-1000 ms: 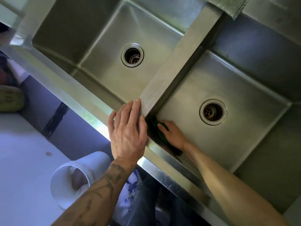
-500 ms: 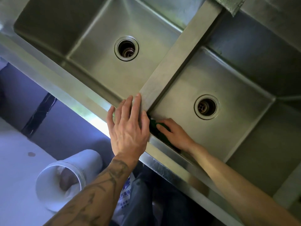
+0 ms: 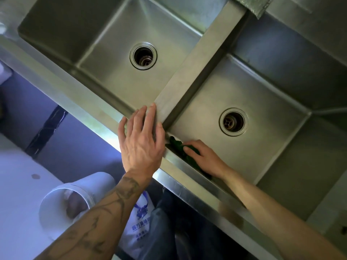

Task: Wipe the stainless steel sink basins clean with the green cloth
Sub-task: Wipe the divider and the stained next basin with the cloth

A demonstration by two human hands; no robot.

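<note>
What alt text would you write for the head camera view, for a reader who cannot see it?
Seen from above, a person's right hand presses a green cloth into the near corner of the right steel basin, beside the divider. The left hand rests flat on the front rim where the divider meets it.

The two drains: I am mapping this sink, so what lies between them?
In the head view, the flat steel divider crosses the stretch between the left drain and the right drain; nothing rests on that part.
</note>
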